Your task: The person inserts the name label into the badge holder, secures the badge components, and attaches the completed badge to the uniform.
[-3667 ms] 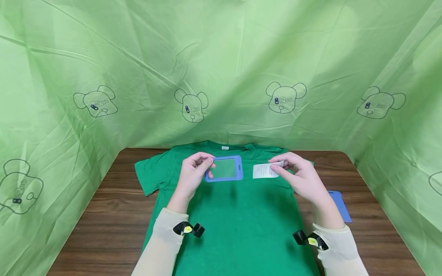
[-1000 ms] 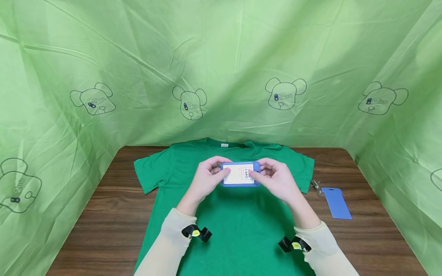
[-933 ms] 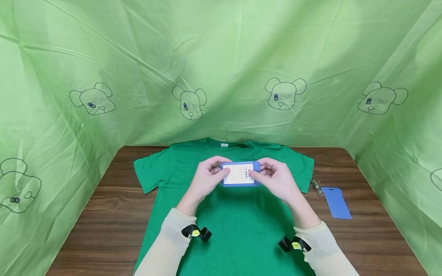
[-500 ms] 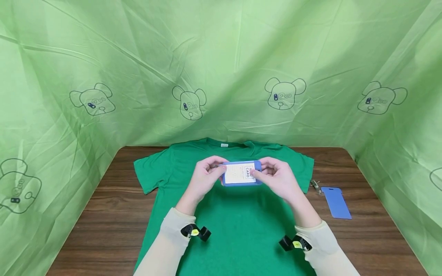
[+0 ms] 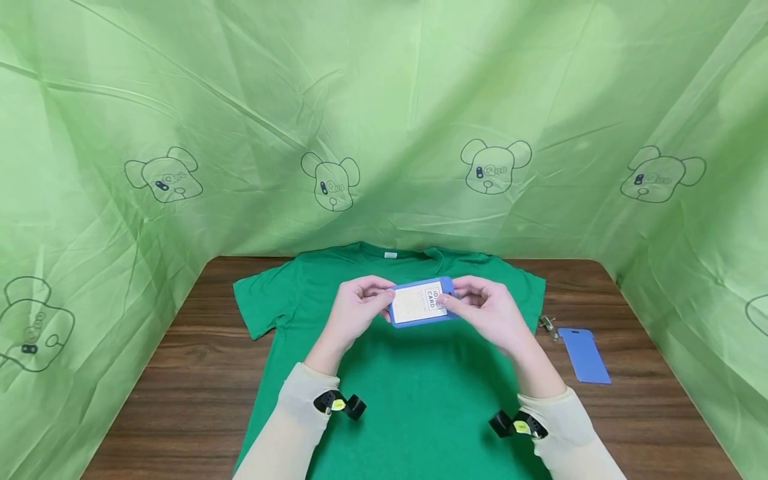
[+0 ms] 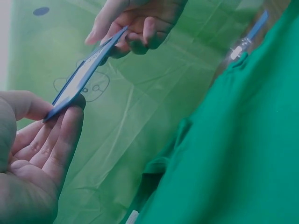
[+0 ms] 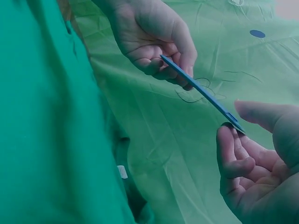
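Observation:
A blue ID card holder [image 5: 403, 325] with a white card [image 5: 414, 303] lying in its frame is held over the T-shirt. The card bears "ID/IC CARD" in a box at its right end. My left hand [image 5: 354, 310] pinches the holder's left end, thumb on top and fingers beneath, as the left wrist view shows. At the slotted end, my right hand [image 5: 489, 313] has its fingers curled beneath the holder. Its thumb [image 7: 257, 114] is above the face, with a small gap in the right wrist view. Spread beneath is a green T-shirt [image 5: 414, 400].
A blue cover plate [image 5: 585, 355] lies on the dark wooden table [image 5: 186, 373] at the right. Next to it, by the shirt's right sleeve, is a small metal clip [image 5: 549, 327]. Green fabric [image 5: 384, 100] with bear-head drawings walls the table in at the back and sides.
The right hand has brought the card from the right onto the holder, turning its printed face up. Over the last second the holder has tilted, its right end rising slightly; the left thumb has shifted toward its edge.

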Tool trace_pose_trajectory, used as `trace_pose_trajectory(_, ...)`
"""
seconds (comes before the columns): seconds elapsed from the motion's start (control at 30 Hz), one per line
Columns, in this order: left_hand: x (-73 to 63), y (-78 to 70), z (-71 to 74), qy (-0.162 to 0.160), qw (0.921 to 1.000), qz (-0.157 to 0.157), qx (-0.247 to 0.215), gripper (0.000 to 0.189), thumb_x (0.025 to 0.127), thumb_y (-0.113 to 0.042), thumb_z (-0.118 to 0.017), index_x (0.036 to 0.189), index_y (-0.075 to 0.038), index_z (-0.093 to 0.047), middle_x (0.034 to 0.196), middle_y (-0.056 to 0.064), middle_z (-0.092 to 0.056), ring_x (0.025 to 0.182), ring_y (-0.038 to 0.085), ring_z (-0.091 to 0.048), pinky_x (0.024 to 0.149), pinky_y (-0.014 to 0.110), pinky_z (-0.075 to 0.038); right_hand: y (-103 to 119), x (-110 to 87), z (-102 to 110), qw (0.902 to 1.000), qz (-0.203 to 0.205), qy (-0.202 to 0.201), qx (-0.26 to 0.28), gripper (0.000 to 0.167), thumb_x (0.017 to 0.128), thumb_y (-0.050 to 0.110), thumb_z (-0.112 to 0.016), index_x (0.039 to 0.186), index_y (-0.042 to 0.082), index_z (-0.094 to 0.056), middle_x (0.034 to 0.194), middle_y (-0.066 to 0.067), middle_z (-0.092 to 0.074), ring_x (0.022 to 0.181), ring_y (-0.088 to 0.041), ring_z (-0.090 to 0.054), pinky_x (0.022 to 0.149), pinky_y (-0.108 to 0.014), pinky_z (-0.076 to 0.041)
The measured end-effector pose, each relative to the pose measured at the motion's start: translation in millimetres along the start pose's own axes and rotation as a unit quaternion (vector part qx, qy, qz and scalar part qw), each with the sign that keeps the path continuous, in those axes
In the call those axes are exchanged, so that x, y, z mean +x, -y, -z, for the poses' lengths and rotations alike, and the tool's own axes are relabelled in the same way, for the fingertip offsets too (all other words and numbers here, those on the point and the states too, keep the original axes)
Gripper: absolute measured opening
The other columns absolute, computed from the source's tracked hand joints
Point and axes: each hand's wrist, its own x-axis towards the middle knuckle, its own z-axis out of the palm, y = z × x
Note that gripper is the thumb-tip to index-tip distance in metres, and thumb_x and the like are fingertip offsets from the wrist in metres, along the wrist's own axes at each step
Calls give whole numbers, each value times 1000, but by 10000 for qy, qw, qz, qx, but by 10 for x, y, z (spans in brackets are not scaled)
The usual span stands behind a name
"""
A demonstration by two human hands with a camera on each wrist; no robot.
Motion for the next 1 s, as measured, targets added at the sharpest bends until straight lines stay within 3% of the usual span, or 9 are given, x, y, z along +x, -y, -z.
trace_pose_trajectory(0.27, 14, -2, 92, -396, 9991, -171, -43, 14, 104, -1, -71, 113, 7, -78, 102, 22, -81, 77, 23, -77, 66, 34, -65, 26, -66, 194, 9995, 10, 72, -295, 33, 102, 24, -81, 128, 5, -75, 107, -12, -77, 87, -36, -76, 76, -31, -62)
trace_pose_trajectory(0.47, 19, -30, 146, -671, 9976, -146, -80, 13, 104, -1, -71, 113, 6, -79, 101, 21, -81, 76, 23, -77, 66, 33, -65, -18, -172, 568, 9933, 283, 182, -1102, 24, 104, 25, -79, 122, 10, -77, 102, -8, -79, 87, -25, -77, 73, -29, -62)
trace_pose_trajectory(0.63, 14, -63, 158, -781, 9969, -93, -99, 14, 104, -1, -70, 113, 6, -78, 102, 21, -81, 75, 23, -77, 67, 35, -65, -71, -324, 995, 9769, 489, 75, -2081, 18, 104, 24, -80, 120, 17, -79, 103, 1, -80, 85, -12, -74, 69, -27, -58)
trace_pose_trajectory(0.83, 28, -62, 181, -845, 9964, -20, -81, 14, 104, -3, -71, 113, 4, -79, 103, 20, -81, 76, 25, -76, 67, 35, -65, -249, -483, 1420, 9510, -42, -120, -3091, 30, 102, 38, -80, 123, 16, -77, 108, -2, -79, 73, -9, -66, 63, -29, -49)
trace_pose_trajectory(0.93, 26, -66, 188, -885, 9961, 5, -48, 13, 104, -4, -72, 112, 3, -79, 104, 19, -81, 76, 25, -76, 67, 36, -65, -400, -541, 1584, 9364, -392, -157, -3484, 43, 101, 47, -79, 128, 14, -76, 115, -7, -78, 82, -11, -68, 69, -32, -50)
trace_pose_trajectory(1.0, 22, -71, 188, -882, 9961, 9, -26, 13, 104, -4, -72, 112, 3, -79, 103, 20, -81, 77, 26, -76, 67, 37, -65, -527, -579, 1674, 9294, -546, -162, -3647, 50, 101, 49, -79, 132, 11, -73, 121, -14, -77, 95, -20, -72, 75, -38, -53)
